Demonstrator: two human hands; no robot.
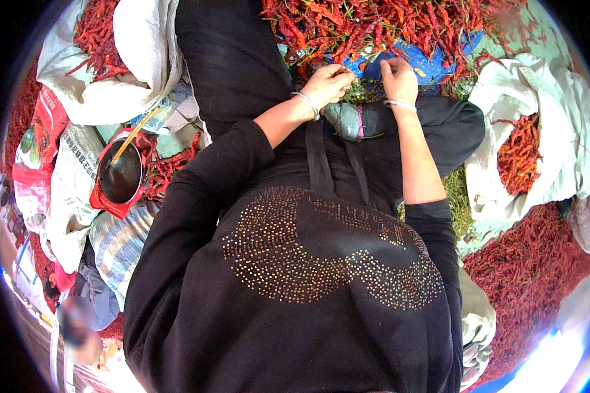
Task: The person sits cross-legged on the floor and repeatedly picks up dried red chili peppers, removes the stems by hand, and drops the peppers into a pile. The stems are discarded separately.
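A large heap of dried red chili peppers (367,29) lies just beyond my hands, over a blue plastic sheet (432,65). My left hand (329,85) is closed in a pinch at the near edge of the heap; anything between its fingertips is too small to name. To its right, my right hand (400,80) has its fingers curled in above the blue sheet, and what they hold, if anything, is hidden. Each wrist wears a silvery bangle. Green chili stems (359,93) are gathered between the hands, close to my folded legs.
White woven sacks with chilies stand at the left (98,98) and right (485,108). A dark bowl (120,171) with a stick across it sits at the left. More red chilies (531,268) spread at the lower right. Another person (82,327) is at the lower left.
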